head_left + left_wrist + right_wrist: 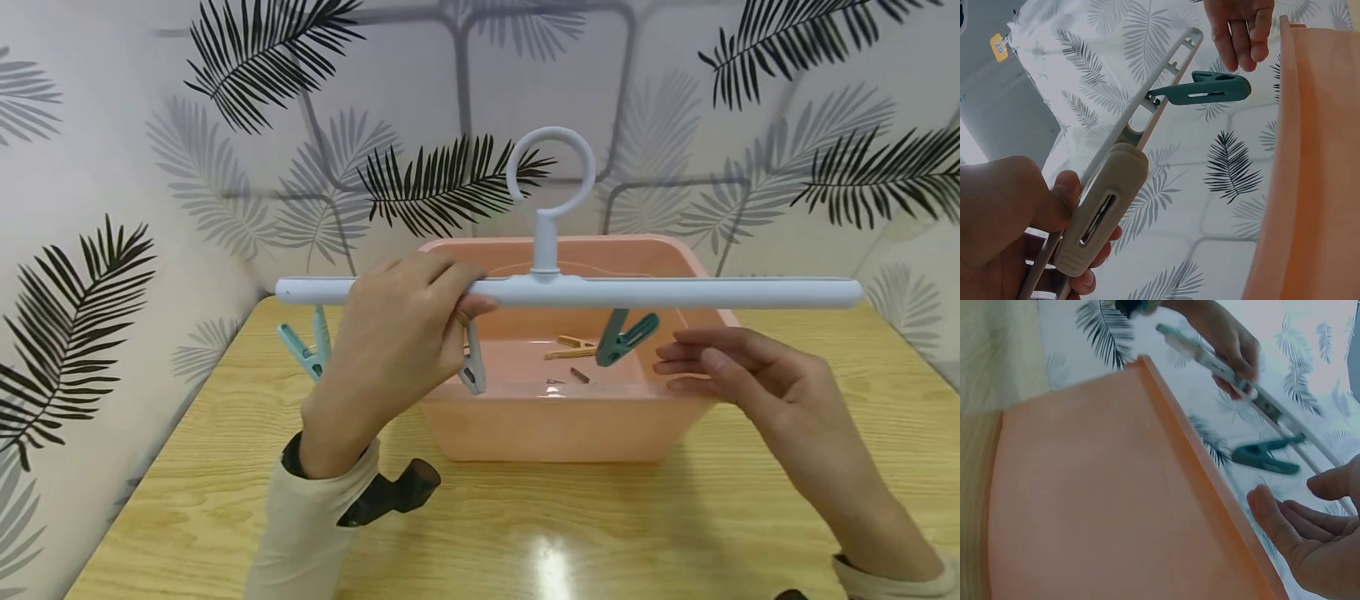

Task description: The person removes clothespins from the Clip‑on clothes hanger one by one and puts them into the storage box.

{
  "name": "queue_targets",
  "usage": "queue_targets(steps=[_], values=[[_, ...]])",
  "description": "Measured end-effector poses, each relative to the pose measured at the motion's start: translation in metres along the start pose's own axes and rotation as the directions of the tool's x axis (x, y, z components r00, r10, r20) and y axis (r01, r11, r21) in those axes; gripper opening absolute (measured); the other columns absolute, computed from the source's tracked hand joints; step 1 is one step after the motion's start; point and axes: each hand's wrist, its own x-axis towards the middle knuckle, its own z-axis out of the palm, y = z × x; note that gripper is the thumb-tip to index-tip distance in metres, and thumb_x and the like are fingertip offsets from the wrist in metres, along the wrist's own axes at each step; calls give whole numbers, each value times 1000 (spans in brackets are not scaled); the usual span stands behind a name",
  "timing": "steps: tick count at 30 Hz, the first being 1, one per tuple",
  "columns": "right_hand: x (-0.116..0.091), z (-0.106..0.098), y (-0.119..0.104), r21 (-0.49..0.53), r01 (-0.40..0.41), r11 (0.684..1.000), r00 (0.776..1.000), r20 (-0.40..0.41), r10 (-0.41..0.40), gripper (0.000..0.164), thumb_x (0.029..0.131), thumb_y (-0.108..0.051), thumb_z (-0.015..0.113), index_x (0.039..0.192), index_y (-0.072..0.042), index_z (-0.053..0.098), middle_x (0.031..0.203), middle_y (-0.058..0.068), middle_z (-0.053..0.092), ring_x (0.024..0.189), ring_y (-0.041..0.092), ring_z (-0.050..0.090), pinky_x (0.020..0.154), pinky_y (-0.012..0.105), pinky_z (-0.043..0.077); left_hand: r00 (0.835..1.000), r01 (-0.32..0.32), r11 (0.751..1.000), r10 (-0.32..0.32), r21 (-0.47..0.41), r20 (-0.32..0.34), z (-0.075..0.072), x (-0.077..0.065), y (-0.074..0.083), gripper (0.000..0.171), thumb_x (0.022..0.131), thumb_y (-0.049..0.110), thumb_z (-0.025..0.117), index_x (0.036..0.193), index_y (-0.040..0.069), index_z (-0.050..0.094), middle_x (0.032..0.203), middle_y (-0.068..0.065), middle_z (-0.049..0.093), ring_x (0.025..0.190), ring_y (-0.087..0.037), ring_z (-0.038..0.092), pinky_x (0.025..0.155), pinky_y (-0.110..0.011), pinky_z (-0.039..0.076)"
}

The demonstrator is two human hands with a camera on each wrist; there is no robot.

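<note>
My left hand point(408, 333) grips the pale blue-white bar of a clothes hanger point(675, 292), left of its round hook. The bar is held level above the near part of a pink basin point(555, 429). Three clothes pegs hang under it: a light teal one point(302, 354) at the left, a grey-beige one point(472, 367) by the left fingers, and a dark green one point(615, 346) right of the middle. My right hand point(772, 400) is beside the green peg, fingers loosely bent and apart from it, holding nothing.
Inside the basin lie yellow-orange clothes pegs point(570, 354) and a small dark piece point(580, 376). The basin stands on a wood-grain table point(525, 525). Behind the table is a leaf-patterned cloth backdrop point(480, 100). Black camera mounts point(397, 492) sit at the wrists.
</note>
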Motion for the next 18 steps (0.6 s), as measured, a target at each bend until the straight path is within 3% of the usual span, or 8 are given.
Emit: queue_targets(steps=[8, 13, 18], values=[[7, 40, 4, 26, -67, 997, 996, -58, 69, 38, 99, 5, 45, 136, 0, 45, 126, 13, 61, 112, 24, 63, 94, 31, 49, 1000, -18, 1000, 18, 6, -11, 2, 7, 5, 16, 94, 17, 62, 90, 2, 66, 77, -5, 62, 73, -21, 58, 60, -35, 44], [15, 50, 5, 108, -52, 993, 998, -31, 56, 34, 100, 4, 43, 133, -2, 43, 122, 18, 60, 114, 30, 61, 93, 40, 49, 1000, -12, 1000, 12, 11, -1, 4, 9, 8, 16, 93, 17, 62, 89, 3, 66, 77, -4, 62, 76, -22, 59, 60, -35, 45], [17, 54, 6, 109, -24, 994, 997, -63, 31, 30, 100, 4, 43, 129, -2, 46, 113, 19, 62, 107, 28, 62, 86, 36, 53, 1000, -11, 1000, 11, 18, -3, 5, 11, 9, 17, 94, 19, 62, 87, 4, 66, 77, -4, 62, 79, -22, 61, 62, -36, 47]])
